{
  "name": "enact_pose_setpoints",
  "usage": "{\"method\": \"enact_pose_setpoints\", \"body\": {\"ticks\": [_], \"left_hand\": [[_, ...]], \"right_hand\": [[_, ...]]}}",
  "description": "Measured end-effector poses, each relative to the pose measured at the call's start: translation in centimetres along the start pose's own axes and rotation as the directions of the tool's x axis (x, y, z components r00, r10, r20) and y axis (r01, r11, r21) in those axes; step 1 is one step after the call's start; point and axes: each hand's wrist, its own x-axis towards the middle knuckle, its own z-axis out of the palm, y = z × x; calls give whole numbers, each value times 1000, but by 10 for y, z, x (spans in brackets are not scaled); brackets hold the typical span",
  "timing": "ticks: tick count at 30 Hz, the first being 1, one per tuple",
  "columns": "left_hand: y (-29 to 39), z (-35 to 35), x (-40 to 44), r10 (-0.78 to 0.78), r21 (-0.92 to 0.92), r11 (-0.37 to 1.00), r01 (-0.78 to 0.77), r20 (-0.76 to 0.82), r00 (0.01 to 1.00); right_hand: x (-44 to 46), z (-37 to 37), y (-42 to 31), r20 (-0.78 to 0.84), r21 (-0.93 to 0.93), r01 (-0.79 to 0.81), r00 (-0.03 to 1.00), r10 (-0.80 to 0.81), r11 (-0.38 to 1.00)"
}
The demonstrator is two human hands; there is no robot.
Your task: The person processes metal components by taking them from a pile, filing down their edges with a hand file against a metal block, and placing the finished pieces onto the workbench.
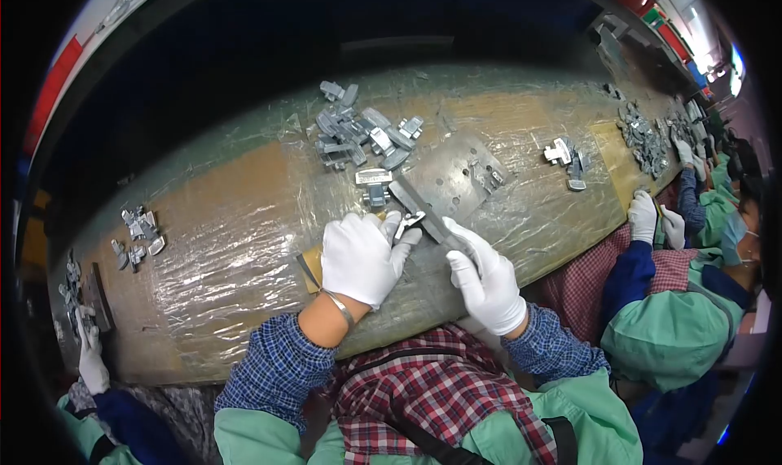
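My left hand [358, 257], in a white glove, pinches a small silver metal casting [410, 221] between thumb and fingers, low over the table. My right hand [487, 279], also gloved in white, is closed round one end of a long flat file [419, 208]. The file slants up to the left, and its middle lies right beside the casting; whether they touch I cannot tell. Just beyond my left fingers is another metal casting [375, 186]. A heap of similar castings [358, 127] lies farther back. Under my left hand, a yellowish strip [309, 265] is partly hidden.
A flat metal plate with holes [448, 176] lies behind the file. Small groups of castings lie at left [138, 233] and right [570, 160]. The table [220, 261] has a plastic-film cover. Co-workers' gloved hands [642, 217] work at the right, another glove [93, 363] at far left.
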Motion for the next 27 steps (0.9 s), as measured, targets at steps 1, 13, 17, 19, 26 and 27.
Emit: {"method": "enact_pose_setpoints", "body": {"ticks": [1,13,17,19,26,27], "left_hand": [[-1,4,-1,2,4,1000,-2,-29,1000],[-3,5,-3,35,-40,999,-35,0,999],[-2,4,-5,46,18,999,-47,32,998],[-1,3,-3,62,27,998,-61,-31,998],[0,7,-4,73,10,997,-73,-61,995],[1,5,-3,62,-3,998,-63,-58,996]], "right_hand": [[-2,1,-1,14,-51,72,997,-72,996],[8,8,-5,202,-551,359,933,-297,754],[-16,-6,-17,262,-555,312,945,-195,771],[-35,-12,-17,268,-588,311,946,-183,747],[11,17,-12,143,-559,303,952,-271,772],[11,17,-14,146,-553,293,956,-256,780]]}}
